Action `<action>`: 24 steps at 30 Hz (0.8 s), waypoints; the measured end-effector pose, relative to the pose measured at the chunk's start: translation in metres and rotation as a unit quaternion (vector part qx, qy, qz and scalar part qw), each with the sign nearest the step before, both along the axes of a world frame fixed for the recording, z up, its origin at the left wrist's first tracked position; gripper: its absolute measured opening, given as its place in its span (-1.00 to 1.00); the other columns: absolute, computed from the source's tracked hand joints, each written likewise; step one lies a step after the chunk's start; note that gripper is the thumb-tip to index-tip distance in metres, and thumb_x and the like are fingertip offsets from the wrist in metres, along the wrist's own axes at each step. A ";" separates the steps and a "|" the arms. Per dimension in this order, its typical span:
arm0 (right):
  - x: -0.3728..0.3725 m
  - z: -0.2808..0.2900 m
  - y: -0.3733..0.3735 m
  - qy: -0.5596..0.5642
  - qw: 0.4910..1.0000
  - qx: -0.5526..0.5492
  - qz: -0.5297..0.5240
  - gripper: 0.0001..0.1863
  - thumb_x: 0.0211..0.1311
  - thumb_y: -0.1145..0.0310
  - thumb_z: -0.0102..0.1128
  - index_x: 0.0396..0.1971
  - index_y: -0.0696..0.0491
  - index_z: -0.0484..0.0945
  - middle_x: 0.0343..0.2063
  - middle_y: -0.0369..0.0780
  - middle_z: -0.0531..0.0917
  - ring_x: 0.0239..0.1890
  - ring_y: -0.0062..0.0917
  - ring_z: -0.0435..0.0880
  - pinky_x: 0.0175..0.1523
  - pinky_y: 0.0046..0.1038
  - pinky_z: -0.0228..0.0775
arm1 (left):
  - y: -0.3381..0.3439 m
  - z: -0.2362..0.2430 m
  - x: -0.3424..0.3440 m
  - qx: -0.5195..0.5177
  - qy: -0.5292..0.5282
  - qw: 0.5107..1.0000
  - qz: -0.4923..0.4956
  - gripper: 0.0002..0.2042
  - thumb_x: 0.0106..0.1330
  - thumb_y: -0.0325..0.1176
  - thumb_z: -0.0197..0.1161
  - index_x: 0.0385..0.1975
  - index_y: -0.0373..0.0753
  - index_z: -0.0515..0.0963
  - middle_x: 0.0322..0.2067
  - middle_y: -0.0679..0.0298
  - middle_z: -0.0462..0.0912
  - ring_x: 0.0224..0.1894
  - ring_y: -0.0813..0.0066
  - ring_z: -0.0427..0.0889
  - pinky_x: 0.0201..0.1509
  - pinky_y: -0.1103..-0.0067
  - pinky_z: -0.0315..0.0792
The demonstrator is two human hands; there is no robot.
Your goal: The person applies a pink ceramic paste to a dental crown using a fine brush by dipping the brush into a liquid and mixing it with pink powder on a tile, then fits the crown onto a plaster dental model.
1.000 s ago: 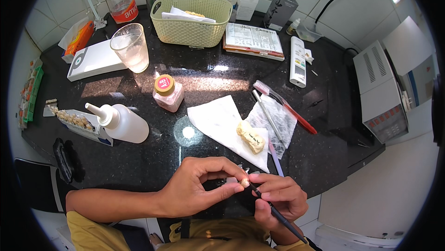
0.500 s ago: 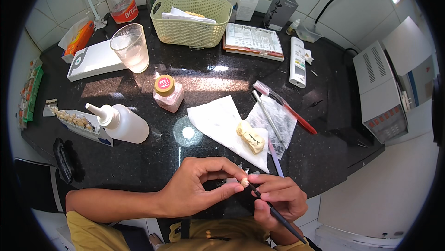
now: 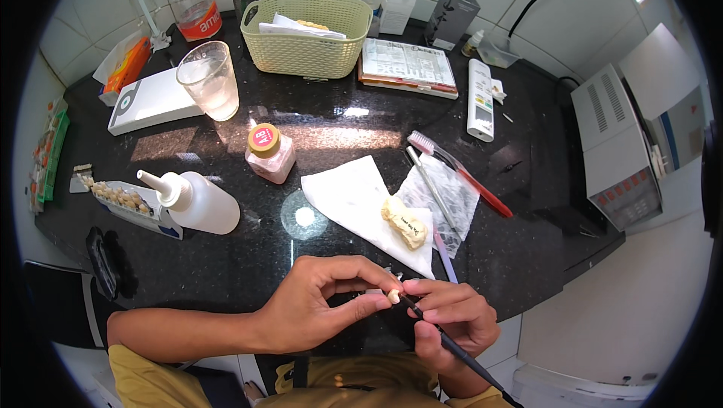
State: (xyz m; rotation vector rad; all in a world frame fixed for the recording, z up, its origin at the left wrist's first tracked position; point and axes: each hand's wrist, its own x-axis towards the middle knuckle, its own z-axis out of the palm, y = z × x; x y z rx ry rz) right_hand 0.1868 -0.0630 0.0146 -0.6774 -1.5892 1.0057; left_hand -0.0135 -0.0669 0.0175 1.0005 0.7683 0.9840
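My left hand (image 3: 320, 304) pinches a small cream dental crown (image 3: 394, 297) between thumb and index fingertip, just above the near edge of the counter. Close beside it, my right hand (image 3: 459, 321) grips a slim black-handled brush (image 3: 465, 359) like a pen. Its tip meets the crown or stops right by it; the fingers hide the contact. Beyond my hands, a pale yellow dental cast (image 3: 404, 223) with handwriting lies on a folded white tissue (image 3: 343, 193). A purple-handled tool (image 3: 446, 259), a silver pen-like tool (image 3: 431, 186) and a red-handled toothbrush (image 3: 493, 199) lie to its right.
A white squeeze bottle (image 3: 205, 203), a gold-capped jar (image 3: 269, 161) and a clear cup (image 3: 211, 88) stand on the left. Farther back are a green basket (image 3: 305, 54) and a remote control (image 3: 480, 103). A white boxy machine (image 3: 614, 141) stands at right.
The crown has turned slightly between my left fingertips, and the brush has shifted a little. The whole view has moved slightly; the things on the counter lie as before.
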 end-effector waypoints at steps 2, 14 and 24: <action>0.000 0.000 0.000 -0.007 1.000 -0.001 0.003 -0.81 0.00 0.65 0.32 -0.36 0.23 0.51 -0.41 -0.01 0.66 -0.15 -0.14 0.71 -0.06 -0.31 0.62 | 0.000 0.000 0.000 0.001 0.002 1.000 0.003 -0.85 0.28 -0.63 0.20 -0.17 -0.43 0.56 -0.10 0.02 0.60 -0.05 0.42 0.62 0.07 0.54 0.54; 0.000 0.003 0.001 -0.023 1.000 0.000 0.006 -0.78 -0.04 0.65 0.34 -0.36 0.22 0.52 -0.42 -0.02 0.67 -0.16 -0.17 0.72 -0.07 -0.32 0.61 | 0.001 -0.001 -0.001 0.016 0.009 1.000 -0.001 -0.85 0.28 -0.63 0.20 -0.17 -0.43 0.56 -0.11 0.02 0.59 -0.07 0.44 0.62 0.05 0.55 0.55; 0.002 0.002 0.001 -0.025 1.000 0.001 0.012 -0.78 -0.03 0.67 0.33 -0.35 0.23 0.51 -0.38 0.00 0.66 -0.13 -0.14 0.71 -0.07 -0.31 0.62 | 0.000 -0.002 -0.002 0.018 0.012 1.000 -0.001 -0.84 0.26 -0.64 0.22 -0.17 -0.43 0.56 -0.12 0.03 0.59 -0.06 0.43 0.62 0.09 0.53 0.53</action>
